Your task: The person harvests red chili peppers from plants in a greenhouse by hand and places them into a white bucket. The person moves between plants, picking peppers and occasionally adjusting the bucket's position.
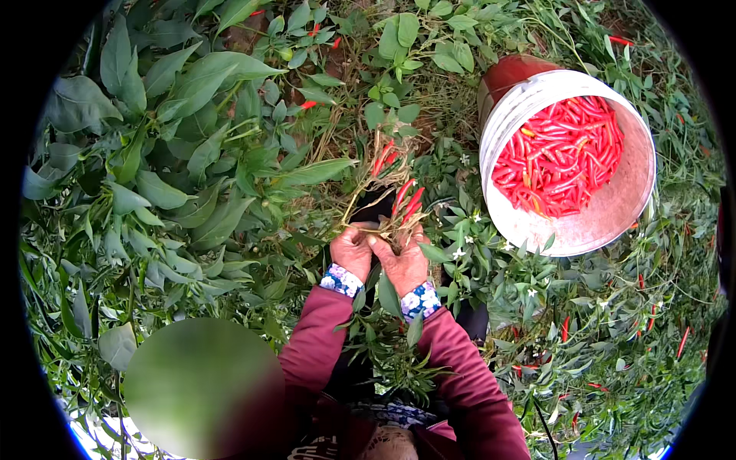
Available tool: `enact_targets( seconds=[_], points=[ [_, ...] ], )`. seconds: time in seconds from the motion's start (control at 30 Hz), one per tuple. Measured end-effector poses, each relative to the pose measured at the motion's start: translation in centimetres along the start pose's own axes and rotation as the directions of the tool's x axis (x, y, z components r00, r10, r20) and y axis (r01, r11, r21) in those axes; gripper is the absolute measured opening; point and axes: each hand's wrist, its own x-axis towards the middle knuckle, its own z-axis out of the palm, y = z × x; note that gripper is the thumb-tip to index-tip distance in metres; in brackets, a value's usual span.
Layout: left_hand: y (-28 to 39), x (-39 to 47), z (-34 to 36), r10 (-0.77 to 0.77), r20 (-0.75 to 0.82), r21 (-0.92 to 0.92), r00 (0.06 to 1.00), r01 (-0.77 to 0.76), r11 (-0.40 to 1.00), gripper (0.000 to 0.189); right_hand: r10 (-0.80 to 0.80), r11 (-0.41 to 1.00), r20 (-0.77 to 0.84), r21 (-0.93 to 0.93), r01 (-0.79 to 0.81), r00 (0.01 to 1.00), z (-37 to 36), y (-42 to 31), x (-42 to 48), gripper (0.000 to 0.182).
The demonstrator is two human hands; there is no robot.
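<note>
Close together in the middle of the view, my two hands are at a withered chilli branch. The fingers of my left hand (349, 253) pinch the dry, straw-coloured stem (352, 208). My right hand (407, 261) grips a shrivelled sprig with withered leaves (402, 227), its thumb towards my left hand. Several red chilli peppers (407, 202) stick up from this sprig, just beyond my right fingertips. A little farther out, more red chillies (382, 158) hang among dry leaves. Some fingertips are hidden behind the sprig.
A white-rimmed bucket (629, 221) lies tilted at the right, its mouth towards me, partly filled with picked red chillies (560, 155). Large-leaved green plants (195, 115) crowd the left. White-flowered chilli plants (471, 241) grow below the bucket. A blurred oval (201, 379) covers the lower left.
</note>
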Motion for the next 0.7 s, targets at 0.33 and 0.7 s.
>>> enact_targets(
  seconds=[0.33, 0.7],
  points=[
    [4.4, -5.3, -1.5, 0.002, 0.125, 0.134, 0.992, -0.018, 0.991, 0.011, -0.047, 0.678, 0.310, 0.708, -0.198, 0.949, -3.2, -6.2, -3.0, 0.034],
    [23.4, -17.5, -2.6, 0.630, 0.602, 0.538, 0.490, -0.832, 0.134, 0.020, -0.376, 0.923, 0.432, 0.253, 0.290, 0.820, -7.1, -11.4, -9.9, 0.021]
  ],
)
